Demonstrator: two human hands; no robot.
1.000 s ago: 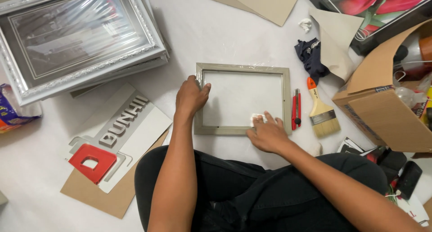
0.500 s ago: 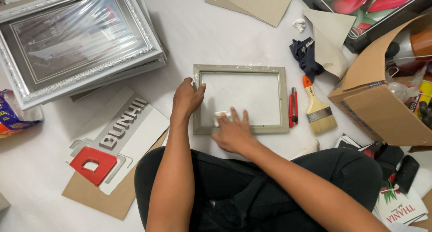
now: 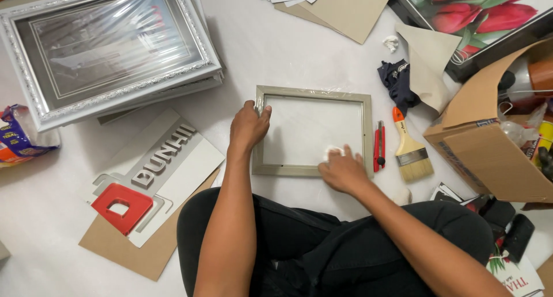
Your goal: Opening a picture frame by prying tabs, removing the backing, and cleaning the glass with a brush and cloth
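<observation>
One small grey picture frame (image 3: 314, 130) lies flat on the white floor (image 3: 288, 49), right in front of the person's crossed legs. The left hand (image 3: 249, 126) grips the frame's left edge, thumb on top, fingers curled round the side. The right hand (image 3: 344, 171) rests on the frame's bottom right corner, fingers bent, pressing one small white cloth (image 3: 334, 152) onto the glass.

At 3 o'clock from the frame lies one red cutter knife (image 3: 379, 146), just beside it. Next to that is one paintbrush (image 3: 410, 150) with an orange handle. Farther at 3 o'clock sits one open cardboard box (image 3: 489, 159). At 10 o'clock is one big silver frame (image 3: 109, 49) wrapped in clear plastic. At 8 o'clock lies one red square piece (image 3: 122, 207) on cardboard. At 2 o'clock is one picture of red tulips (image 3: 478, 12).
</observation>
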